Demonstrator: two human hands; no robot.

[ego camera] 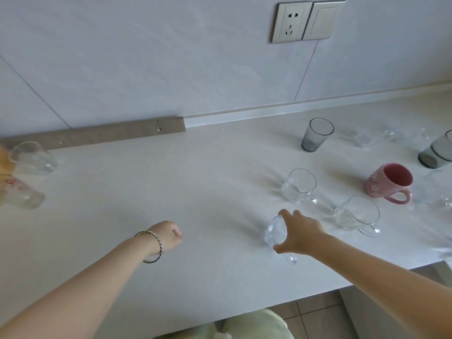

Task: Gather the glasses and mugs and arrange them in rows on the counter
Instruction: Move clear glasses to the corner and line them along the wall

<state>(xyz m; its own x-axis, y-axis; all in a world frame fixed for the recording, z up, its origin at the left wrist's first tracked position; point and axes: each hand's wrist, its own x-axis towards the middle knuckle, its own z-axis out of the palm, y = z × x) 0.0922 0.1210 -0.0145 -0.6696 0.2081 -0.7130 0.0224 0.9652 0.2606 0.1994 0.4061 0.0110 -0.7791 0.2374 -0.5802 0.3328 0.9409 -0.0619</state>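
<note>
My right hand [299,234] grips the rim of a clear glass mug [275,234] standing on the white counter [195,192]. My left hand [170,234], with a bracelet on the wrist, hovers over the counter with fingers curled and nothing in it. To the right stand two more clear glass mugs [298,185] [357,214], a pink mug [389,182] and a smoky grey tumbler [316,134]. Another grey tumbler [437,150] is at the right edge. Two clear glasses [31,157] [23,194] are at the far left.
More clear glassware [376,137] stands at the back right, blurred. The counter's front edge runs close below my arms, with tiled floor [325,319] beyond. A wall socket [291,22] is on the backsplash. A grey strip [97,134] lies along the wall.
</note>
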